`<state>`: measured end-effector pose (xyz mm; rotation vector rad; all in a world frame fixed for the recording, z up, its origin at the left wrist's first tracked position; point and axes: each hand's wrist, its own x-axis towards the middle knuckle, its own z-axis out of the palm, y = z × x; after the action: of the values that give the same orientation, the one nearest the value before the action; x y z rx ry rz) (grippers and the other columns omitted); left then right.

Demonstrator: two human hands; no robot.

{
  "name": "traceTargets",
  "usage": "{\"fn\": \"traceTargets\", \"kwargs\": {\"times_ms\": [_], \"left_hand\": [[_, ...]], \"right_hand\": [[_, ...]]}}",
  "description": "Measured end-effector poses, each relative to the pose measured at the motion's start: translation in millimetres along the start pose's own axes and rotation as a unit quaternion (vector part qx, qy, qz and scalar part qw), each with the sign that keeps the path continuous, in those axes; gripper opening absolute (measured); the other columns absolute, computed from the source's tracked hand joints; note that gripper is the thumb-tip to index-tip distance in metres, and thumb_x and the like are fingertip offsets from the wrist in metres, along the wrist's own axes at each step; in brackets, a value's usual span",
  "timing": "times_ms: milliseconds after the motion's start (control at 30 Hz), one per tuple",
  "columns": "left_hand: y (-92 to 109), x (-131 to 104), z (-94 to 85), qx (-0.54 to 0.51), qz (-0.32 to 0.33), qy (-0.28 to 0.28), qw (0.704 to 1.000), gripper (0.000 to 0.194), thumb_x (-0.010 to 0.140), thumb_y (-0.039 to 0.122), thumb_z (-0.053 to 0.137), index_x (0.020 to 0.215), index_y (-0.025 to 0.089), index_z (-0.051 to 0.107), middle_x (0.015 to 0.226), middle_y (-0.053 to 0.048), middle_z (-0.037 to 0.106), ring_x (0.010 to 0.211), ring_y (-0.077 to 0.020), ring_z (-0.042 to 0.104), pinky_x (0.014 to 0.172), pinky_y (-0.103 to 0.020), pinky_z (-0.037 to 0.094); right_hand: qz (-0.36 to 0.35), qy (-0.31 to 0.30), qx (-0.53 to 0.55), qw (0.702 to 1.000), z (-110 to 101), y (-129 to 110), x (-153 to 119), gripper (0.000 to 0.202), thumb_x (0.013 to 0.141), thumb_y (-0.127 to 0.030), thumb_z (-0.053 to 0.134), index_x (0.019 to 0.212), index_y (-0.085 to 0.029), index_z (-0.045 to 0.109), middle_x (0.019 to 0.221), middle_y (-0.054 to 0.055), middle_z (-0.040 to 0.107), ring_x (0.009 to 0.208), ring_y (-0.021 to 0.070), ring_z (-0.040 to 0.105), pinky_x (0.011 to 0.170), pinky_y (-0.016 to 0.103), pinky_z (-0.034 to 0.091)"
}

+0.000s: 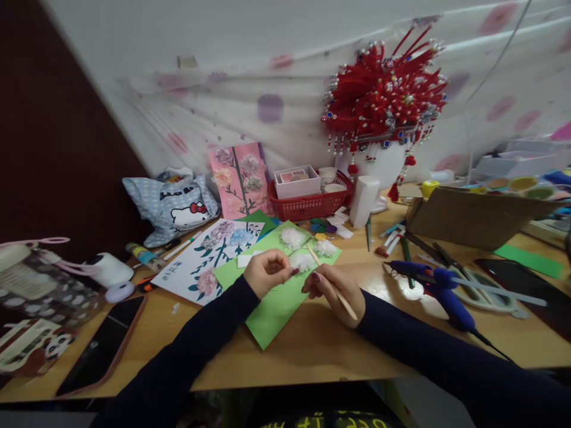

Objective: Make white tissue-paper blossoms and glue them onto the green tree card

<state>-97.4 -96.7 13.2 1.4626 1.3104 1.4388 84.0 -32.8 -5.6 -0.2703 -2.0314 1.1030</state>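
My left hand is over the light green sheet, thumb and fingertips pinched together. Whatever may be between those fingertips is too small to make out. In my right hand is a slim pale wooden stick, held like a pen with its far tip pointing up toward the white fluffy flowers. The hands are close together but apart. Three white flowers sit on the upper part of the sheet: one at the left, one at the right, and one just beyond my fingers.
A blue glue gun and scissors lie at the right. A flower picture on white paper is at the left, near a phone. Behind stand a red basket and a red beaded headdress.
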Motion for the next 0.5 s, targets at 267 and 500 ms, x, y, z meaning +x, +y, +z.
{"fn": "traceTargets", "kwargs": {"times_ms": [267,500], "left_hand": [[-3.3,-13.0,15.7,-0.087,-0.028,-0.064,0.994,0.045,0.06,0.046,0.078,0.06,0.015,0.046,0.06,0.002,0.051,0.049,-0.0063,0.047,0.046,-0.019,0.038],[-3.6,-13.9,16.5,-0.033,0.033,-0.07,0.996,0.041,0.057,0.038,0.082,0.057,0.014,0.049,0.064,0.001,0.05,0.058,-0.0081,0.048,0.055,-0.022,0.041]], "right_hand": [[-0.078,-0.045,-0.048,0.995,-1.3,0.5,-3.5,0.024,0.093,-0.031,0.043,0.08,-0.017,0.057,0.063,0.002,0.061,0.055,0.0109,0.056,0.053,0.022,0.045],[-0.065,-0.089,-0.028,0.994,-2.4,-0.3,-3.3,0.025,0.093,-0.034,0.042,0.082,-0.017,0.057,0.062,0.001,0.06,0.052,0.0099,0.053,0.05,0.02,0.043]]}}
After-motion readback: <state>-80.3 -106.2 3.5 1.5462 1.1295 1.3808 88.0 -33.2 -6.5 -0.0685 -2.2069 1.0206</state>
